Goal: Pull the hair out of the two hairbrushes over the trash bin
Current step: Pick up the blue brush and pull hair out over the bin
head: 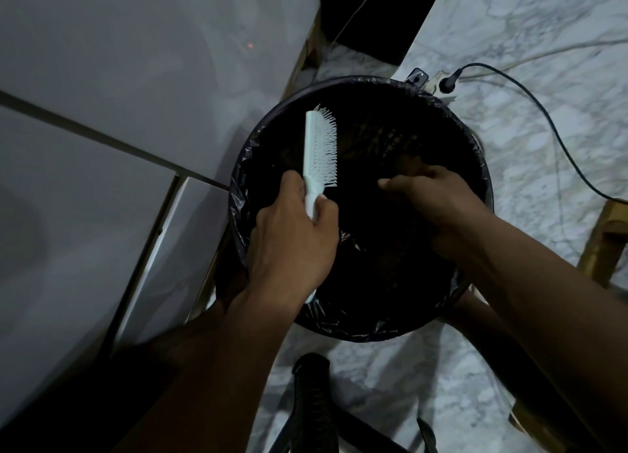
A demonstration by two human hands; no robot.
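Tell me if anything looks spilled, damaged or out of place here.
Nothing stands out. The left hand holds the white hairbrush by its handle over the lined trash bin, and the right hand hovers above the bin too. No hair shows on the floor.

A dim room at home.
I see marble-patterned floor, a lined trash bin, white cabinet doors, and a plugged-in power strip.

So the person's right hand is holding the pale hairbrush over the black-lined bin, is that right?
Not quite. The head view shows the left hand gripping the pale hairbrush by its handle over the black-lined bin. The right hand is beside it, also over the bin.
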